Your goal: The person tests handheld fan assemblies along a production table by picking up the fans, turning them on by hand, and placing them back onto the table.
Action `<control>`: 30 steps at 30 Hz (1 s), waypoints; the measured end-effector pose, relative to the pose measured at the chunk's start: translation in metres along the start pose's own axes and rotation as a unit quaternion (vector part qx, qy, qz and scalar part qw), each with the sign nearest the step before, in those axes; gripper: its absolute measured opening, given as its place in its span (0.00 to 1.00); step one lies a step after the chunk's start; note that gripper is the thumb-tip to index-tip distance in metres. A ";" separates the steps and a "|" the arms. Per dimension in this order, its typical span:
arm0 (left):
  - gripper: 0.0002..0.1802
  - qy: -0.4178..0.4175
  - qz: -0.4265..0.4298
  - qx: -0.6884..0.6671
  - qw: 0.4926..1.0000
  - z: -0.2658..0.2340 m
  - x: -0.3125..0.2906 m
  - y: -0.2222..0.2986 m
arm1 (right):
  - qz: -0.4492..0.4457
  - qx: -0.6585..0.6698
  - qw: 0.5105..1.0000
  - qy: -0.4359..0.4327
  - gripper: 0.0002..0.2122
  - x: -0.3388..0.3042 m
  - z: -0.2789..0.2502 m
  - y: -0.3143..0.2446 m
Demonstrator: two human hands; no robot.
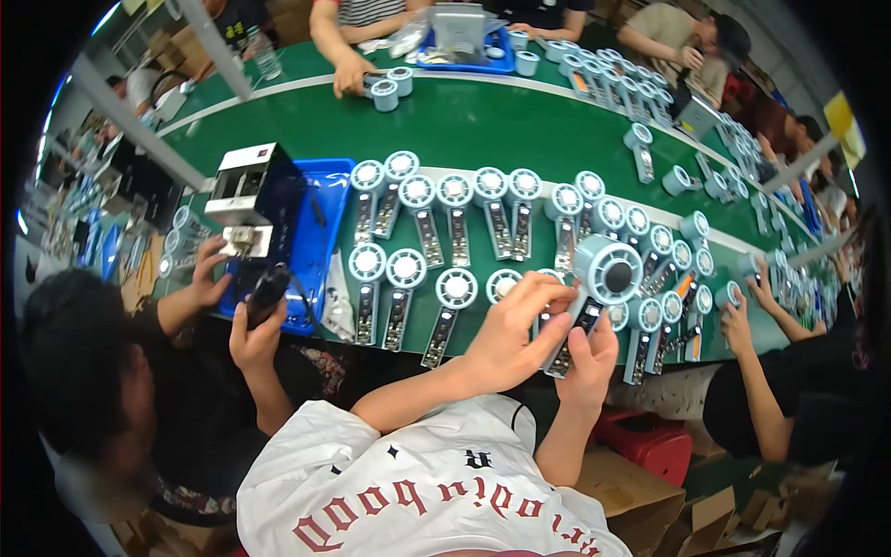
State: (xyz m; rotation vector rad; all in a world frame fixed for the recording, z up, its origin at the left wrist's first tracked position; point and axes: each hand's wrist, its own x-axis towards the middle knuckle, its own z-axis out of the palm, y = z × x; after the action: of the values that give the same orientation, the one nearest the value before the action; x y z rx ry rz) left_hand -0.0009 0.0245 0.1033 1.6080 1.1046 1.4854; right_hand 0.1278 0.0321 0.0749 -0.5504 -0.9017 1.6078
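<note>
blue fan [597, 281], left hand [516, 336] and right hand [591, 364] holding it, green table [278, 125]

A loose white top [418, 472] is worn | short left sleeve [320, 425] leaves the forearm [408, 395] bare | dark-red blackletter-style lettering [408, 495] arcs across the fabric | black four-pointed star [393, 452] and ornate black character [477, 459] sit above it | left hand [513, 336] and right hand [589, 367] bare

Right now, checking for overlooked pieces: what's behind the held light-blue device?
Behind the held device, similar devices lie on the green table. Its round head conceals whatever lies directly behind.
</note>
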 end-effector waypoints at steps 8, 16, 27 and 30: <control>0.14 -0.043 -0.033 -0.030 0.998 0.006 -0.003 -0.001 | -0.025 -0.052 0.997 0.046 0.22 -0.007 -0.006 -0.001; 0.14 -0.029 -0.005 -0.050 0.998 0.017 0.009 -0.011 | -0.009 -0.047 0.998 0.046 0.20 0.006 -0.010 -0.011; 0.16 -0.040 -0.033 -0.029 0.998 0.006 -0.004 -0.012 | 0.013 -0.031 0.999 0.007 0.22 -0.001 -0.013 -0.002; 0.18 -0.033 -0.021 0.021 0.999 -0.004 -0.019 -0.011 | 0.031 -0.018 0.999 -0.013 0.23 -0.008 -0.009 0.008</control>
State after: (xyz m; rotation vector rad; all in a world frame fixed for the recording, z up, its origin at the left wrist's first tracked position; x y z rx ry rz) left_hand -0.0059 0.0109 0.0862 1.6411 1.1331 1.3810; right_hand 0.1320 0.0265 0.0623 -0.5897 -0.9421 1.6602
